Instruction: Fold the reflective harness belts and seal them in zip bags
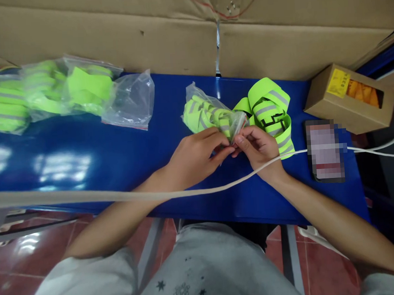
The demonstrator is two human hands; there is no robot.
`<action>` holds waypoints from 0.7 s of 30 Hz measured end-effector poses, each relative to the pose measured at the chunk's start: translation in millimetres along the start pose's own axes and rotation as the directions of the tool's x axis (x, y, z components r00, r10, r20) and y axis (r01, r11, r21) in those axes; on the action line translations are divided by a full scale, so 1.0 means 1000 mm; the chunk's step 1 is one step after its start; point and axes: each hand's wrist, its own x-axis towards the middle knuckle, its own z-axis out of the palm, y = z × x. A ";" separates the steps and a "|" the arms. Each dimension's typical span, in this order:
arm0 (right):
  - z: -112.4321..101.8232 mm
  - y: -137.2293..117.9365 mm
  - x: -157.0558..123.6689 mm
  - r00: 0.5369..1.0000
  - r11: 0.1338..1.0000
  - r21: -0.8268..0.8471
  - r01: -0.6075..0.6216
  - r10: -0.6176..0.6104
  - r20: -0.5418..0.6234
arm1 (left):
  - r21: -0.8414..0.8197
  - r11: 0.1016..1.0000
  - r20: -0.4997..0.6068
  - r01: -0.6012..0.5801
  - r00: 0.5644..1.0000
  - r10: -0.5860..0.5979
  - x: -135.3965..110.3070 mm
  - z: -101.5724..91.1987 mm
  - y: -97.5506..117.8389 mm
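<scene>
Both of my hands meet at the mouth of a clear zip bag (205,113) that holds folded neon-yellow reflective straps with grey stripes. My left hand (197,154) pinches the near edge of the bag between thumb and fingers. The thumb and fingers of my right hand (259,148) close on the same opening, by its red zip line. The bag lies on the blue table, tilted towards me. Just beyond my right hand sits a loose heap of neon-yellow reflective straps (271,109) with black buckles.
Left on the blue table (118,165) lie several filled bags (89,89) and a flat clear zip bag (132,100). A cardboard box (350,98) and a phone (326,150) are at the right. A white cable (193,192) crosses in front of my forearms.
</scene>
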 end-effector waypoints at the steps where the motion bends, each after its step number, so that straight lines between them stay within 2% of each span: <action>1: -0.001 0.001 0.000 1.000 1.000 -0.007 0.005 -0.005 0.007 | -0.038 0.999 0.000 0.019 1.000 -0.019 0.001 -0.003 -0.001; 5: -0.002 0.000 0.000 0.999 0.999 -0.035 0.032 -0.031 0.035 | -0.241 0.963 0.052 0.119 0.993 -0.110 0.007 -0.015 0.000; 7: 0.000 -0.001 0.000 0.999 0.998 -0.062 0.031 -0.030 0.017 | -0.287 0.950 0.041 0.125 0.992 -0.119 0.007 -0.018 0.000; 11: 0.007 -0.003 -0.003 0.996 0.984 -0.176 0.031 -0.046 -0.082 | -0.164 0.986 -0.107 0.038 0.993 -0.056 0.004 -0.013 0.003; 16: 0.009 0.004 -0.008 0.991 0.965 -0.259 -0.035 0.000 -0.136 | -0.023 1.000 -0.158 -0.018 0.987 0.015 0.001 -0.005 0.005; 18: 0.008 0.009 -0.009 0.990 0.952 -0.301 -0.052 0.009 -0.142 | -0.016 1.000 -0.241 0.003 0.971 -0.007 0.003 -0.009 0.001; 21: 0.009 0.012 -0.012 0.994 0.925 -0.376 -0.049 0.007 -0.111 | -0.073 0.993 -0.403 0.095 0.908 -0.116 0.008 -0.020 -0.007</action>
